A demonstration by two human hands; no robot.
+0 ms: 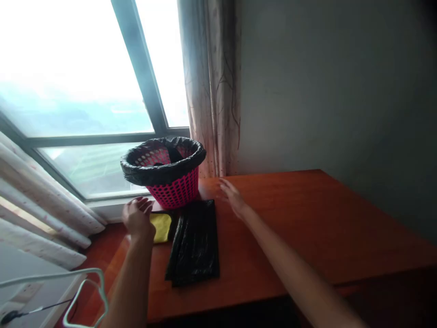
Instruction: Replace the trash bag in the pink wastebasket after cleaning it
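Observation:
A pink perforated waste basket (175, 191) lined with a black bag (160, 171) stands at the back of a wooden table (307, 218), near the window. My left hand (137, 217) hovers just left of the basket's base, fingers loosely curled, holding nothing, above a yellow cloth (161, 227). My right hand (232, 197) is stretched out flat with fingers apart, just right of the basket, touching nothing. A stack of folded black bags (195, 243) lies on the table between my hands.
A patterned curtain (211, 86) hangs behind the basket against a grey wall. A large window (78, 73) fills the left side. White curtains (41, 209) hang at lower left, and a pale green hanger (85, 291) sticks up near the table's front left edge.

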